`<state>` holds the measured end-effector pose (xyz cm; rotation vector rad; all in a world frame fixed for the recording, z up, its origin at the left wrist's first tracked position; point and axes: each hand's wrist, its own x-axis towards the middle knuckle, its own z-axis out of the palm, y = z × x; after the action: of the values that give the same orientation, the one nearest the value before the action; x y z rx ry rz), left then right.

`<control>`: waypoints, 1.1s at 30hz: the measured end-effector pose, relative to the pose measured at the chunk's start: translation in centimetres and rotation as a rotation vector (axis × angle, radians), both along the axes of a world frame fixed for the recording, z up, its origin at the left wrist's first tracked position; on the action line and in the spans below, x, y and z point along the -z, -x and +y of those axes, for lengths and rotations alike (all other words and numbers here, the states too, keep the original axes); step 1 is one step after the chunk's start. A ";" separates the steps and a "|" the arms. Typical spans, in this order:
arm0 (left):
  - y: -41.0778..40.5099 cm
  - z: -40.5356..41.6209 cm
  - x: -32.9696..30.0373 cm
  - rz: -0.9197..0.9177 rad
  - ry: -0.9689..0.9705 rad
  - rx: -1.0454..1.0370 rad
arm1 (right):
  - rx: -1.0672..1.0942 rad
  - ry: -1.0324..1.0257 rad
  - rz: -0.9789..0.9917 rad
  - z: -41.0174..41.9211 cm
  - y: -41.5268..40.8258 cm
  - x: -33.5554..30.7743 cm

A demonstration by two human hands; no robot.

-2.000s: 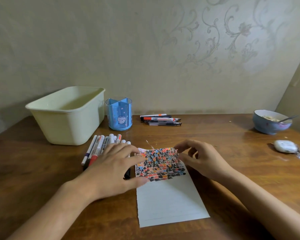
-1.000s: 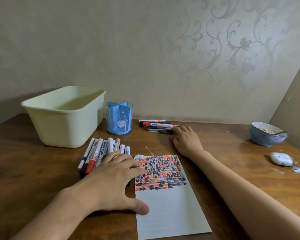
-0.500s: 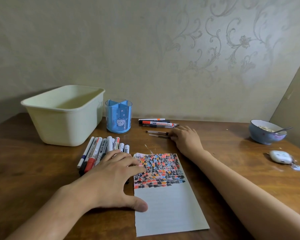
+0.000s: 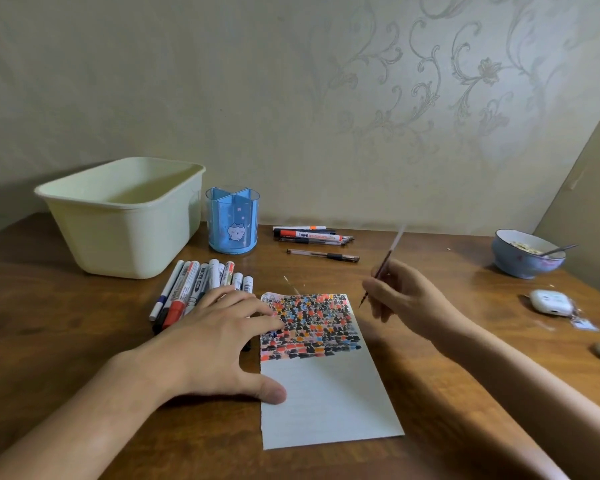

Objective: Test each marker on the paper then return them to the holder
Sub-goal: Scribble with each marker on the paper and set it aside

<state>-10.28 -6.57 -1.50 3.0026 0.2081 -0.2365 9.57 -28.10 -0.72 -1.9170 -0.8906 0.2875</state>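
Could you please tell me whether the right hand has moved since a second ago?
Yes. The right hand has come back from the pens by the wall toward the white paper sheet, gripping a thin pen.

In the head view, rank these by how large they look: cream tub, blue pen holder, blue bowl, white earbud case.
1. cream tub, by far the largest.
2. blue pen holder and blue bowl: these look alike in size, the holder taller, the bowl wider, so I leave them unranked.
3. white earbud case, smallest.
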 end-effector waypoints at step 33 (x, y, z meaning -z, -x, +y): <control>-0.4 0.2 0.4 0.013 0.031 0.002 | -0.138 0.097 -0.281 -0.4 4.2 2.4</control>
<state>-9.85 -6.40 -1.94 2.9712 0.2012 -0.2577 5.35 -28.51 -3.11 -2.0204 -1.2170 0.1463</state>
